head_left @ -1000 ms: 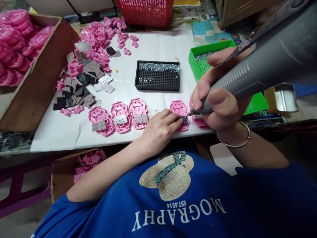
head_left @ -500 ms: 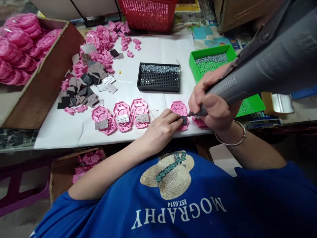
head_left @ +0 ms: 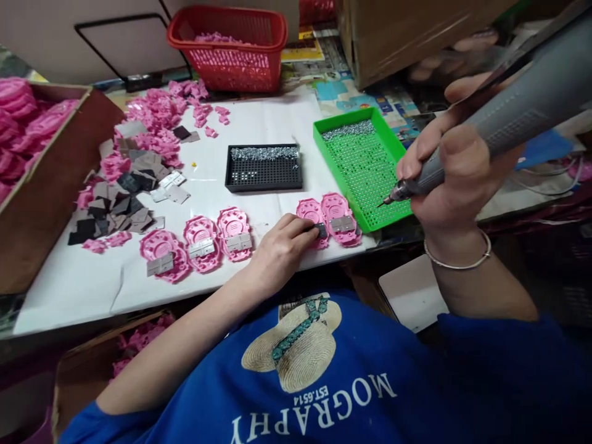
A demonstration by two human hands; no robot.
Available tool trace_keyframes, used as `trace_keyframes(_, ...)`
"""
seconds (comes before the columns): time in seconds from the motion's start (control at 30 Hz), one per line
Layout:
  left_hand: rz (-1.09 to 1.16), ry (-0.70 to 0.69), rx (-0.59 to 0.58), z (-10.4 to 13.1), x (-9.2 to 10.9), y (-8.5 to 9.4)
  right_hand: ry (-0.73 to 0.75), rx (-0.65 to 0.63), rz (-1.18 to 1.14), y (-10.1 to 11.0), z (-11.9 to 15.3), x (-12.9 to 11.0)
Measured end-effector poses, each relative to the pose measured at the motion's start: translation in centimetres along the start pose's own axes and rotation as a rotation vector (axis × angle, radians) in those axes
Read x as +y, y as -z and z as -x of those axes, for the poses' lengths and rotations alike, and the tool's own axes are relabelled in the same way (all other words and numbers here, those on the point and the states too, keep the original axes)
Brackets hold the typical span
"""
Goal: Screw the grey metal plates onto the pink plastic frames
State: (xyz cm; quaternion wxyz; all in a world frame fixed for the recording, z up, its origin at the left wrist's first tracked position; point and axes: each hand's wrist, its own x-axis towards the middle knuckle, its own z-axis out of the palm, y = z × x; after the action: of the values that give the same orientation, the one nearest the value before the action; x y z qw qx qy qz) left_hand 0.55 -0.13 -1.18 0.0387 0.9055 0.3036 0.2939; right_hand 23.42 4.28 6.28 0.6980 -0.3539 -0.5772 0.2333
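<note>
My left hand rests on the table with its fingertips pressed on a small dark plate that lies on a pink casing. Beside it is another pink casing with a grey plate across it. My right hand is wrapped round a grey electric screwdriver. The screwdriver's tip hangs over the lower part of a green perforated tray that holds screws. To the left of my left hand, three pink casings bear grey or silvery plates.
A black perforated tray of screws sits mid-table. Loose pink parts and dark and grey plates are heaped at left, beside a cardboard box. Behind stand a red basket and a large carton.
My right hand has carried the screwdriver from the dark plate to above the green tray. My left hand keeps its fingers on the dark plate. The view has shifted.
</note>
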Motion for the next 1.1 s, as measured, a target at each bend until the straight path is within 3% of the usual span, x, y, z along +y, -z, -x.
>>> trace_keyframes(0.17,-0.06,0.0,0.017,-0.2,0.4,0.2,0.025,0.018,-0.038,1.5,0.6,1.7)
trace_keyframes(0.43,-0.041,0.028,0.001,-0.2,0.6,0.3,0.042,-0.001,-0.206,1.0,1.4,3.1)
trace_keyframes(0.87,-0.029,0.02,0.033,-0.1,0.4,-0.1,0.009,-0.024,-0.203,1.0,1.7,2.8)
trace_keyframes(1.1,0.032,0.121,0.053,0.8,0.4,0.3,-0.052,0.075,-0.081,0.4,1.1,1.1)
